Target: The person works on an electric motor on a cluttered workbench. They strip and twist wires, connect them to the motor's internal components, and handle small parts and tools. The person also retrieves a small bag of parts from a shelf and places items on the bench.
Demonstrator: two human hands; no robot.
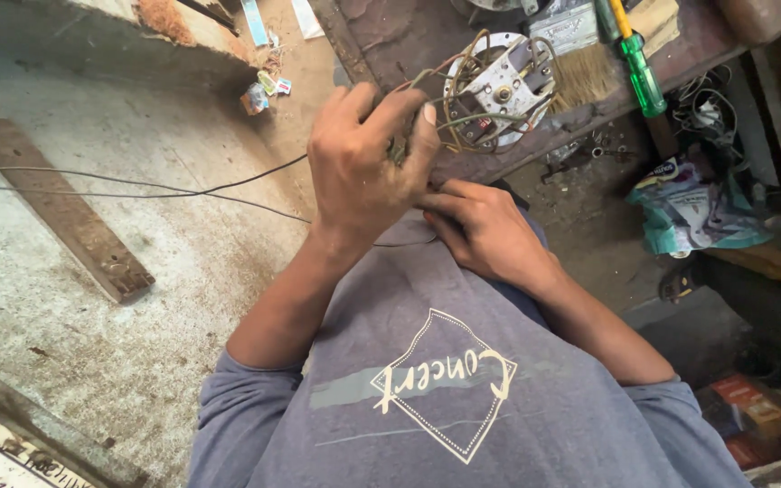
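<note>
A round electrical switch assembly with a pale metal plate and looping wires lies on the dark wooden workbench. The left hand, just below-left of the assembly, is curled shut around a bundle of its wires, thumb pressed against them. The right hand sits below the assembly, touching the left hand's underside; its fingertips are hidden behind the left hand, so its grip cannot be told. A green-handled screwdriver and a bristle brush lie right of the assembly. A crumpled teal plastic bag lies lower right. Thin black cables run left across the concrete floor, past a wooden plank.
</note>
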